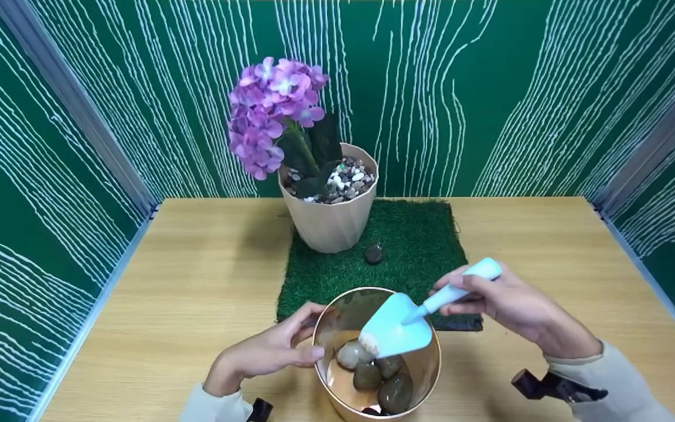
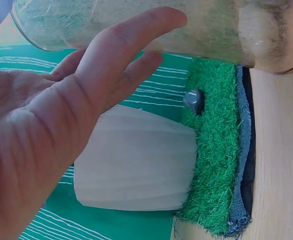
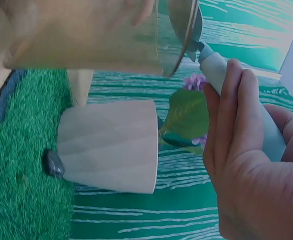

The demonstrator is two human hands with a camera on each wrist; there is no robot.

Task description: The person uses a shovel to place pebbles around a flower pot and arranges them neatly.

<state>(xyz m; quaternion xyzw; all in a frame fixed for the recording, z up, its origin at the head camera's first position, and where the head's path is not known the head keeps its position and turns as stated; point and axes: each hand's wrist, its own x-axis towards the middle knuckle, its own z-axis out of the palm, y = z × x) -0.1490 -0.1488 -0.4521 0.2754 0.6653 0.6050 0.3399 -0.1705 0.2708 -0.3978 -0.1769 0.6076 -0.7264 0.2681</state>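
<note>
My left hand [image 1: 276, 346] grips the side of a clear, gold-rimmed glass jar [image 1: 436, 375], with the thumb on the near side; its side also shows in the left wrist view. Several large smooth stones [image 1: 395, 392] lie at the jar's bottom. By its handle, my right hand [image 1: 507, 299] holds a light blue hand trowel [image 1: 399, 328]. The blade is over the jar's mouth, tilted down to the left. Pale material [image 1: 368, 343] shows at its tip, too blurred to name. In the right wrist view, my fingers curl round the trowel handle [image 3: 216, 70].
Behind the jar, a white pot [image 1: 331, 225] with purple flowers [image 1: 276, 111] and small pebbles [image 1: 346, 181] stands on a green turf mat [image 1: 425, 246]. One dark stone [image 1: 374, 253] lies on the mat. Green patterned panels enclose the wooden table [image 1: 197, 258] at back and sides.
</note>
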